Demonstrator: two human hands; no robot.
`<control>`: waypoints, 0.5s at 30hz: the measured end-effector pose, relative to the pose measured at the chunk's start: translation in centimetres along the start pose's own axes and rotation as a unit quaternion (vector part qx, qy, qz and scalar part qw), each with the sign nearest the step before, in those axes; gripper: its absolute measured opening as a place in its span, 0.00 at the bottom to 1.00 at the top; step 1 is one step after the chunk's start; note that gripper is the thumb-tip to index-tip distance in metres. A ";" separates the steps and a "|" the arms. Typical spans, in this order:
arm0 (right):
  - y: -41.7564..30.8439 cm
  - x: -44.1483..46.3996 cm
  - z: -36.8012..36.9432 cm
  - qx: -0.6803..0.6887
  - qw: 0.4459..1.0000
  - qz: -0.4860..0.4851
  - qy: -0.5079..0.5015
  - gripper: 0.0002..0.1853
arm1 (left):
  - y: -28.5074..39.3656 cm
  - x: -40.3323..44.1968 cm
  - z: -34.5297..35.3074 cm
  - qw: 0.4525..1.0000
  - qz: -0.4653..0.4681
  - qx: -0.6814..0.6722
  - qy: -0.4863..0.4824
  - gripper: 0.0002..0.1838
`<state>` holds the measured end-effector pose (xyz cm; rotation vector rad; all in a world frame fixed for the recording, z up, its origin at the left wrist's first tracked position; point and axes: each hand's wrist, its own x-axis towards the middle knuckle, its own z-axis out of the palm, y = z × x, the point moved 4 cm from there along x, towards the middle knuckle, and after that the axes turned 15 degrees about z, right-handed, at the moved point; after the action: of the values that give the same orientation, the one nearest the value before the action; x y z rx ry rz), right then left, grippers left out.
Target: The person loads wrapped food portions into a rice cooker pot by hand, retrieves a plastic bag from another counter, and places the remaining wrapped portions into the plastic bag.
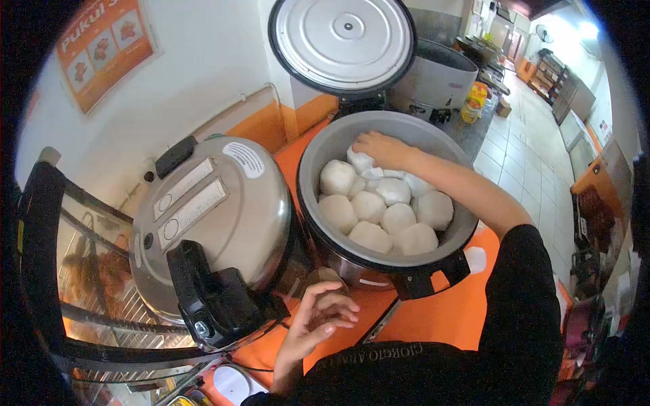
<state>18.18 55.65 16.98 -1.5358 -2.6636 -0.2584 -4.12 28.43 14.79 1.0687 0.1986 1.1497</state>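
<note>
My right hand (380, 149) reaches over the far rim of a large open cooker pot (318, 135), its fingers closed round a white wrapped bundle (361, 161). Several more rounded white bundles (370, 206) fill the pot beneath it, piled against one another. The pot's metal lid (345, 40) stands raised behind it. In front of the pot, low in the view, my left hand (319, 319) is held up with its fingers apart and curled a little, holding nothing.
A second large cooker (217, 210) with its lid closed stands at the left, near a glass display case (98, 271). A grey pot (433, 78) and yellow packages (475, 101) are at the back. Tiled floor (518, 159) runs along the right.
</note>
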 end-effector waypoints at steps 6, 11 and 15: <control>-1.0 -7.1 -8.1 0.192 0.973 0.032 0.125 0.20 | 0.5 0.2 1.7 0.997 0.001 -0.010 -0.075 0.30; -4.0 -24.8 -12.9 0.318 0.910 0.239 0.118 0.17 | -1.4 -0.2 3.1 0.999 -0.026 0.043 -0.005 0.36; -6.0 -40.8 -8.2 0.241 0.854 0.460 0.007 0.18 | -4.8 -0.7 4.5 0.987 -0.129 0.024 -0.094 0.37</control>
<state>33.25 16.46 19.02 -2.2918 -1.4861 0.4113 1.48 25.25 13.19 1.1515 0.2100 0.8113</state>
